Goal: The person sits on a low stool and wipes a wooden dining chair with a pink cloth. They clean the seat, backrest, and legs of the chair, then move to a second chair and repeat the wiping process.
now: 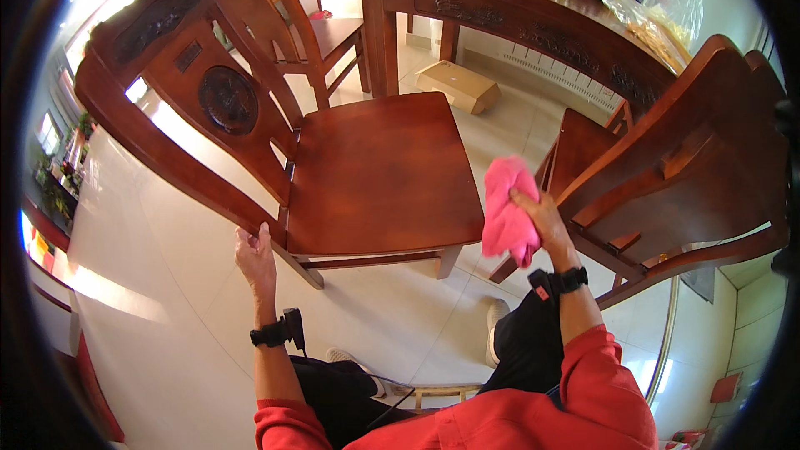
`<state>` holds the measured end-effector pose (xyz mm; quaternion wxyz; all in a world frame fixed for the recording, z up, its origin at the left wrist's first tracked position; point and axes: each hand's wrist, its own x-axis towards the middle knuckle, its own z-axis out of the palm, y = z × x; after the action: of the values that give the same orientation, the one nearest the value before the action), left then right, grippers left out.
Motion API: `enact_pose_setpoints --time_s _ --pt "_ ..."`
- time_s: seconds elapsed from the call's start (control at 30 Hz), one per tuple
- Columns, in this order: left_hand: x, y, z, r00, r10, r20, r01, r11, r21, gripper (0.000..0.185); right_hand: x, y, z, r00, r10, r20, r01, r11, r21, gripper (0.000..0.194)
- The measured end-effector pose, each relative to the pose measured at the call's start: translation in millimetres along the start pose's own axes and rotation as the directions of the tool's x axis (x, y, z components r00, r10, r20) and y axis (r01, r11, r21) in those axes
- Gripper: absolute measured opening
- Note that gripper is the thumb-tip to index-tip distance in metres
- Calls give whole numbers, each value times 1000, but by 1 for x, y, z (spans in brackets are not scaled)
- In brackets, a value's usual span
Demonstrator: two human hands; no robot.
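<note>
A dark reddish-brown wooden chair [381, 175] stands before me, its back at the left with a carved round medallion [228, 100]. My left hand [256, 256] grips the near post of the chair's back [187, 169], low down near the seat. In my right hand [544, 219] is a folded pink cloth [511, 212], held in the air just off the seat's right edge and slightly blurred. Nothing lies on the seat.
A second wooden chair [681, 187] stands close at my right, another [269, 12] behind at the left. Beyond is a carved wooden table [462, 6] bearing glasses and plastic bags [656, 25]. A cardboard box [459, 84] lies on the tiled floor [181, 250].
</note>
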<state>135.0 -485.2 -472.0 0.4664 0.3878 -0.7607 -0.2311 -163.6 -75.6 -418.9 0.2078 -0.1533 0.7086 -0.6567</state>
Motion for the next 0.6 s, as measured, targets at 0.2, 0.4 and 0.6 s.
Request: enact_pose_setpoints --time_s 0.2,0.4,0.6 --pt "-1 4 4 1000 -6 -21 6 1000 18 34 69 -19 40 905 -400 -143 91 512 -854 71" --pt "-1 7 4 1000 -22 7 22 1000 13 35 69 3 109 989 -126 83 110 230 -967 89" --pt "-1 8 3 996 -63 60 63 998 -9 37 17 5 216 912 -111 396 411 280 -867 83"
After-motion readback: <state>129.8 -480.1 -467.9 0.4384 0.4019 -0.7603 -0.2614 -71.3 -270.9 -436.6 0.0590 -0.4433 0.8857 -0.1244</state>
